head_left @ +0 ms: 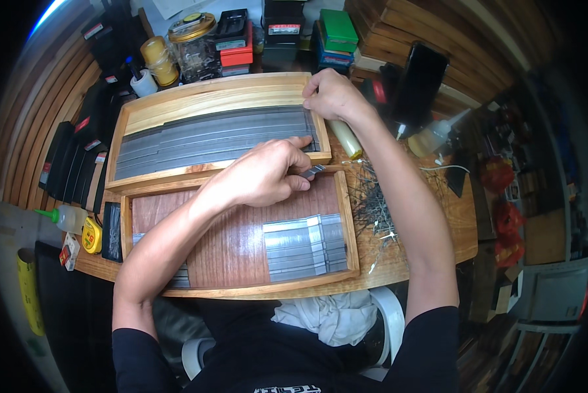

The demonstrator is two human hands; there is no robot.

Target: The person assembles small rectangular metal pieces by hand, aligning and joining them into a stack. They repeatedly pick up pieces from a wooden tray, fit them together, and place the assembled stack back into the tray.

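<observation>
My left hand (264, 173) is closed around a small grey metal piece (312, 171) at the front rim of the far wooden tray (209, 92). Long grey metal strips (209, 141) lie side by side in that tray. My right hand (333, 95) rests on the tray's far right corner, fingers curled over the rim and the strip ends. The near wooden tray (241, 229) has a reddish floor and holds a stack of shorter grey strips (304, 245) at its right, with more strips (179, 275) partly hidden under my left forearm.
A pile of thin dark wires (372, 203) lies right of the trays. Glue bottles (431, 137), a phone (418, 82), jars (192, 42) and small boxes (336, 33) crowd the back. A tape measure (92, 234) and a squeeze bottle (64, 216) sit at the left. White cloth (327, 314) lies on my lap.
</observation>
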